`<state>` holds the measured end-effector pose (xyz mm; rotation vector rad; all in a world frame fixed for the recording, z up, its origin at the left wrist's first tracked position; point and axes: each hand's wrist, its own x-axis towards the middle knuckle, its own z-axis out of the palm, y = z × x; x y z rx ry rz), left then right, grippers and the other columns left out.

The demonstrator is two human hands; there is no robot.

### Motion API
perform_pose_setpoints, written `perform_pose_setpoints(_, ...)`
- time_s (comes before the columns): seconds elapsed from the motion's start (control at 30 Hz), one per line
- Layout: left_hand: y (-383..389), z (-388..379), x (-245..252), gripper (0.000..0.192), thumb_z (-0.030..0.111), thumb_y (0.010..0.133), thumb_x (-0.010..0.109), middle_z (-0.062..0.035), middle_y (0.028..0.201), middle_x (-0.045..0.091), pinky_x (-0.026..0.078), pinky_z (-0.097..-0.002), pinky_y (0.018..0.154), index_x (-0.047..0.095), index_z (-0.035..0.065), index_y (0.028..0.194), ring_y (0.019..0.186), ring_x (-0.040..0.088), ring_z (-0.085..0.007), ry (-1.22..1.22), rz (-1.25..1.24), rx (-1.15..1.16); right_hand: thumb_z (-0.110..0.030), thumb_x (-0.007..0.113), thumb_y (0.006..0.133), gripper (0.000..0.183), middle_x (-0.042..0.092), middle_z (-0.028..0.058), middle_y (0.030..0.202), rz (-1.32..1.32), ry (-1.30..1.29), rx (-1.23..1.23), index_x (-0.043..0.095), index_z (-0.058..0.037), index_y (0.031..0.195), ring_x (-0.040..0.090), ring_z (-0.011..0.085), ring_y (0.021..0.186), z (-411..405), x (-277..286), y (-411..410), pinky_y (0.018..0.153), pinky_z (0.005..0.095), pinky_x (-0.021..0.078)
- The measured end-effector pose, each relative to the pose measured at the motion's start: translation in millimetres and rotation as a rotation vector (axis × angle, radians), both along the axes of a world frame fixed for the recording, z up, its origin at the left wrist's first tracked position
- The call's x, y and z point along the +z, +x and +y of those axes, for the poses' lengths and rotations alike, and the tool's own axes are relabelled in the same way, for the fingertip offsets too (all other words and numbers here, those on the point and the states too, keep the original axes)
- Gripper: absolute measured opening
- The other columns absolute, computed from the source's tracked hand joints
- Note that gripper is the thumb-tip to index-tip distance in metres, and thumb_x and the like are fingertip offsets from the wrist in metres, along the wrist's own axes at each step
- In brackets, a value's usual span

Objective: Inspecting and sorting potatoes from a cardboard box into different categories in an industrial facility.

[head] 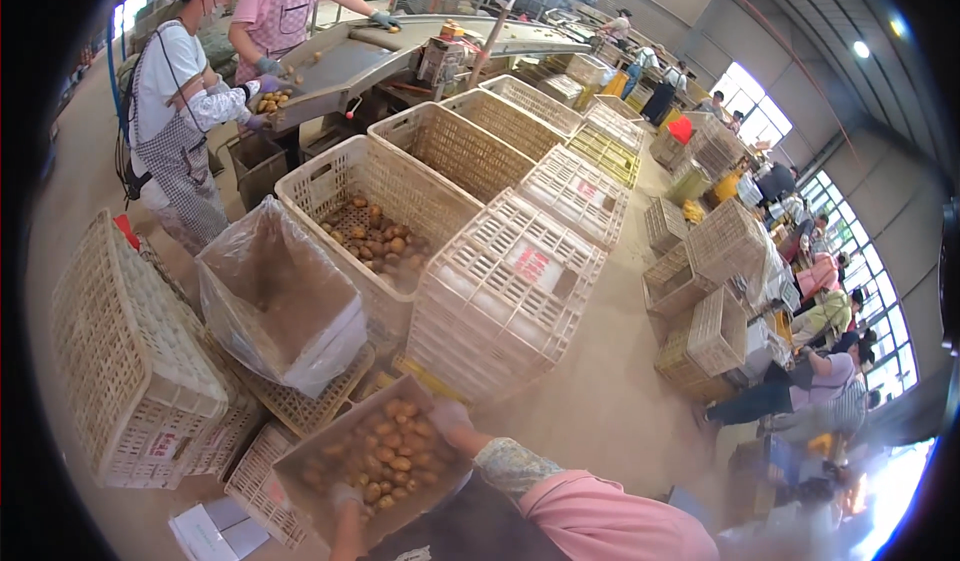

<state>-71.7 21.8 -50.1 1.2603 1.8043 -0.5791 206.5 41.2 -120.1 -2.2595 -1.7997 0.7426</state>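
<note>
A shallow open box (304, 478) of small brown potatoes or similar round produce (397, 448) is right before me, close to my body. My right hand (450, 420), in a pale glove, grips its far right side. On the near left, my left hand (346, 497), also gloved, is at the box's edge beside the produce. Beyond the box stands a carton lined with clear plastic (281, 298), which rests on a crate. Behind that, a large plastic crate (300, 201) holds more of the same produce on its bottom. The undersides of both hands are hidden.
Stacked lidded crates (510, 283) stand ahead, with open crates (450, 148) behind them. More crates (135, 366) are stacked at left. A flat carton (217, 531) lies on the floor. Two people work at a sorting chute (337, 65); several others are along the right side.
</note>
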Motion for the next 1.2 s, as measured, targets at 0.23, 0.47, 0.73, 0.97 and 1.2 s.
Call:
perform_pose_setpoints(0.23, -7, 16, -72, 0.069, 0.055, 0.074, 0.054, -0.0187, 0.123, 0.049, 0.037, -0.0343, 0.095, 0.052, 0.0022, 0.118, 0.115, 0.046, -0.0287, 0.070, -0.030, -0.139, -0.026, 0.046, 0.080, 0.030, 0.062, 0.0204, 0.086, 0.128, -0.056, -0.037, 0.063, -0.0031, 0.088, 0.059, 0.0365, 0.084, 7, 87, -6, 0.073, 0.0438, 0.0458)
perform_pose_setpoints(0.47, -9, 26, -91, 0.073, 0.058, 0.075, 0.049, -0.0179, 0.126, 0.047, 0.035, -0.0337, 0.096, 0.049, 0.0013, 0.121, 0.119, 0.043, -0.0276, 0.026, -0.012, -0.125, -0.020, 0.049, 0.078, 0.024, 0.064, 0.0162, 0.085, -0.038, -0.168, 0.005, 0.066, -0.0035, 0.078, 0.062, 0.0299, 0.083, 9, -11, -10, 0.073, 0.0378, 0.0492)
perform_pose_setpoints(0.73, 1, 34, -95, 0.077, 0.062, 0.077, 0.043, -0.0171, 0.130, 0.044, 0.031, -0.0329, 0.098, 0.045, 0.0002, 0.124, 0.123, 0.039, -0.0264, -0.044, -0.003, -0.173, -0.019, 0.050, 0.077, 0.023, 0.062, 0.0178, 0.088, -0.023, -0.113, -0.018, 0.064, -0.0033, 0.087, 0.060, 0.0321, 0.085, 7, -16, 9, 0.072, 0.0400, 0.0486)
perform_pose_setpoints(0.97, -29, 24, -126, 0.081, 0.065, 0.079, 0.038, -0.0164, 0.133, 0.041, 0.029, -0.0322, 0.100, 0.042, -0.0007, 0.127, 0.126, 0.035, -0.0253, -0.223, -0.111, -0.048, -0.020, 0.048, 0.077, 0.027, 0.061, 0.0227, 0.092, 0.028, 0.023, 0.085, 0.062, 0.0006, 0.088, 0.059, 0.0346, 0.085, 4, 38, -1, 0.073, 0.0419, 0.0475)
perform_pose_setpoints(1.2, -53, -3, -139, 0.082, 0.063, 0.077, 0.045, -0.0165, 0.132, 0.042, 0.026, -0.0323, 0.101, 0.042, -0.0032, 0.126, 0.122, 0.038, -0.0262, 0.070, -0.273, 0.599, -0.025, 0.047, 0.079, 0.027, 0.064, 0.0170, 0.083, -0.080, -0.224, -0.109, 0.065, -0.0046, 0.084, 0.063, 0.0320, 0.076, 12, 3, -11, 0.066, 0.0423, 0.0504)
